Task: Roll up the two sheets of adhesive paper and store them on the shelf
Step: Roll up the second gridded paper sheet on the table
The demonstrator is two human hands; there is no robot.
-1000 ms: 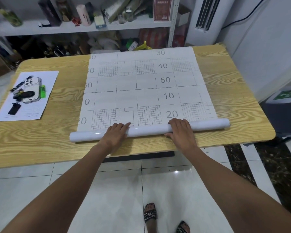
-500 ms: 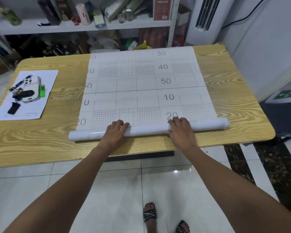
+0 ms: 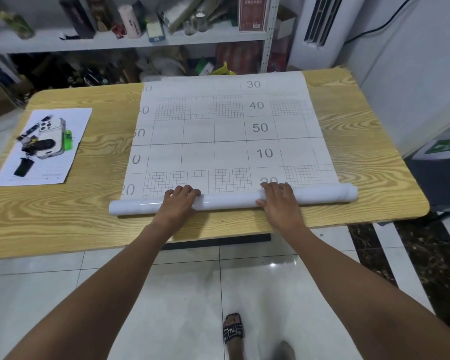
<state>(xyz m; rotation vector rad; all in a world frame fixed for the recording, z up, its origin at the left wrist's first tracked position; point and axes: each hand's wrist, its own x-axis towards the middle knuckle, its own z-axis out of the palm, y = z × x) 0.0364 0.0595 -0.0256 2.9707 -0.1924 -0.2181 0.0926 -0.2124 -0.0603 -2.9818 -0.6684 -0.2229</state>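
A large white sheet of adhesive paper (image 3: 226,131), printed with grids and numbers, lies flat across the wooden table (image 3: 50,211). Its near end is wound into a glossy white roll (image 3: 229,200) that runs left to right near the table's front edge. My left hand (image 3: 178,201) rests on top of the roll left of its middle, fingers curled over it. My right hand (image 3: 279,200) presses on the roll further right, covering part of the printed "20". Only one sheet can be told apart. The white shelf (image 3: 115,44) stands behind the table.
On the table's left lies a white paper (image 3: 70,141) carrying a phone (image 3: 51,137), keys and a green item. The shelf is crowded with bottles, boxes and bags. A white air conditioner (image 3: 320,29) stands at the back right. My sandalled foot (image 3: 233,328) is on the tiled floor.
Both hands have pushed the roll a little away from me, so it has taken up more paper and now covers part of the "20".
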